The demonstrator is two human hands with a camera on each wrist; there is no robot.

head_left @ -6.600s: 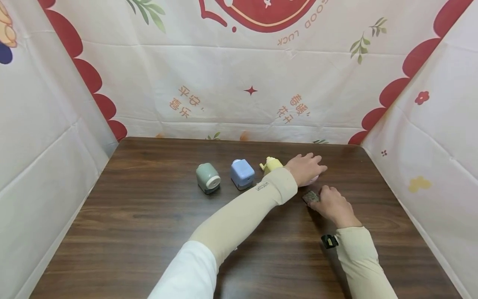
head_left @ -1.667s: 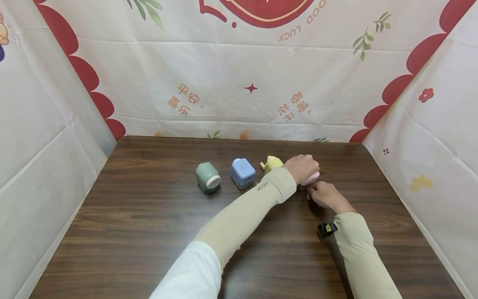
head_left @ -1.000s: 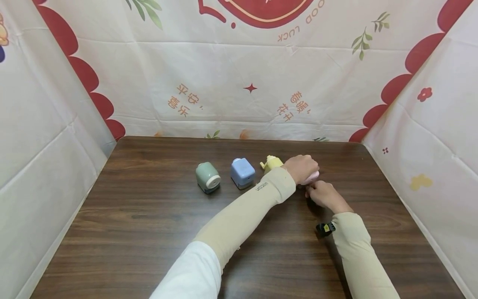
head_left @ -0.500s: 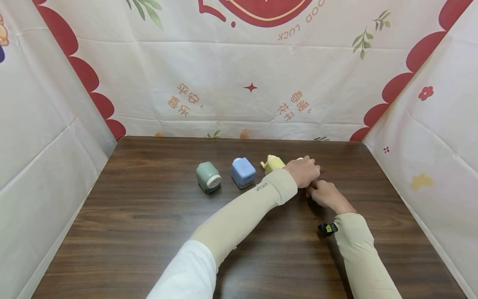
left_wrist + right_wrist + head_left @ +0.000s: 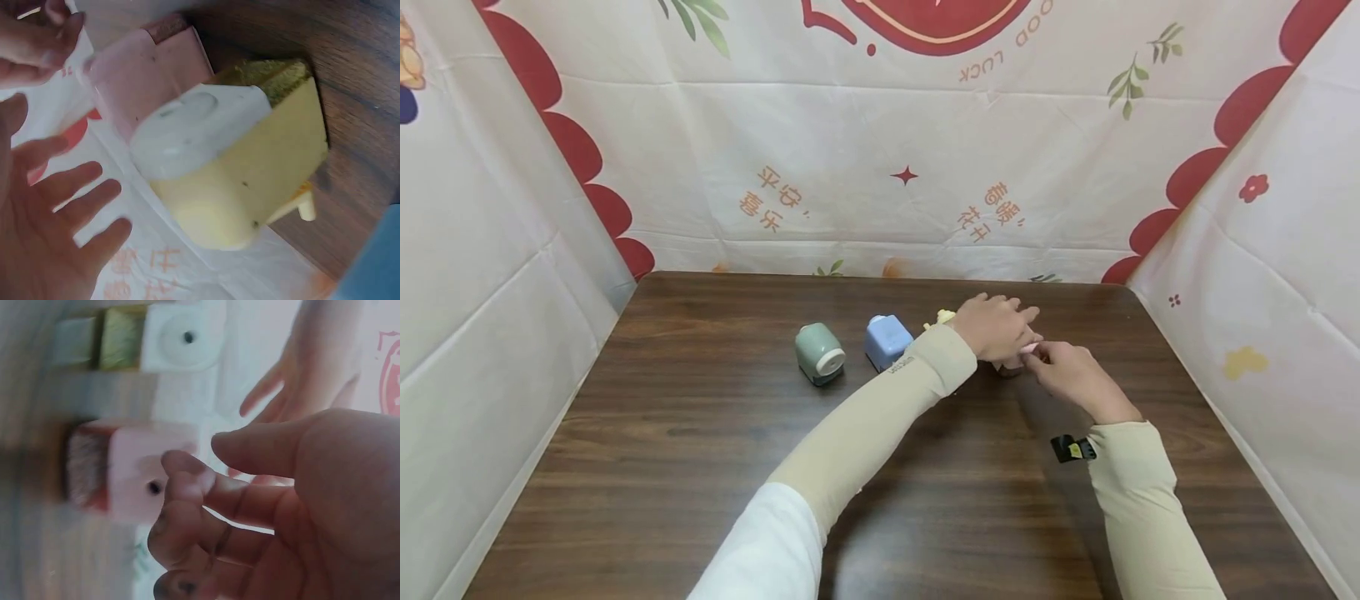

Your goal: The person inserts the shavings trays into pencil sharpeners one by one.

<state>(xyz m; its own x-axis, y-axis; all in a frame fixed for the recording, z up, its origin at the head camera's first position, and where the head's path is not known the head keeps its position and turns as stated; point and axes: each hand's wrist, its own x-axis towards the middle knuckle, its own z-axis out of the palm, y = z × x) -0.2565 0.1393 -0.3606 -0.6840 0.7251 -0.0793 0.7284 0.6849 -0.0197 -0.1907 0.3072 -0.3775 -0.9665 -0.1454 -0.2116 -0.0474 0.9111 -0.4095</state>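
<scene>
A pink pencil sharpener stands near the back right of the table, largely covered by the hands in the head view. Its shavings drawer sits in the lower part, with dark shavings showing through. My left hand hovers above it, fingers spread and clear of it in the left wrist view. Close on its right is my right hand; the right wrist view shows loosely bent fingers, the thumb apart from them and nothing between. Beside the pink sharpener stands a yellow pencil sharpener with a white front and a crank.
A blue sharpener and a green sharpener stand to the left in the same row on the brown wooden table. A printed white cloth hangs behind the table and along both sides.
Earlier my right hand held the shavings drawer; now it holds nothing and the drawer is in the pink sharpener. My left hand has released the sharpener and shifted left, fingers spreading.
</scene>
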